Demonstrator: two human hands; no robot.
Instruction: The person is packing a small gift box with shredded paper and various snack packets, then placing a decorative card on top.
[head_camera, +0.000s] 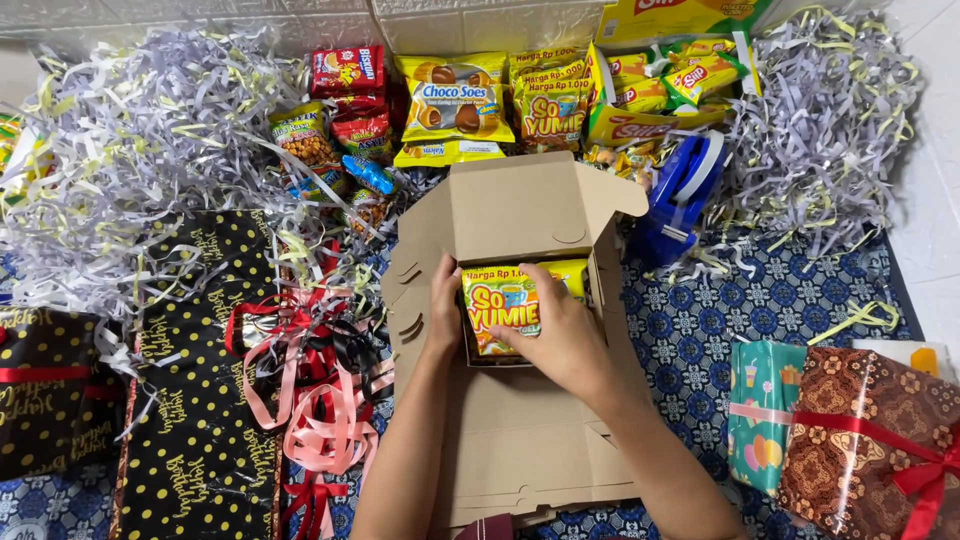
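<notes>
In the middle of the patterned blue mat (760, 300) sits an open brown cardboard box (520, 440), lid flap up at the far side, front flaps folded out toward the person. Inside the box: a yellow snack packet (505, 310) w/ orange and green print, lying flat, filling most of the compartment; can't tell if more packets lie under it.

Left hand (444, 310) is at the packet's left edge, fingers pressed together and pointing down into the box, thumb side against the packet. Right hand (560, 335) lies over the packet's right half, fingers curled and spread a bit, gripping the top and right edge; palm faces down. Both forearms come in from the bottom of the frame, right one angled across the box front.

Beyond the box, a row of snacks: red packets (348, 72), a yellow biscuit bag (455, 97), more yellow packets (550, 100) of the same kind as the one in the box, and an open yellow carton (650, 90) holding small yellow sachets. A blue tape dispenser (682, 195) stands just right of the lid. Shredded paper (130, 130) is heaped at left and far right.

Left of the box: pink, red and black ribbon bows (310, 380) on black gift wrap w/ gold dots (195, 400). At right, two wrapped gifts: a teal one (762, 410) and a brown batik one w/ red ribbon (870, 440), touching each other.
</notes>
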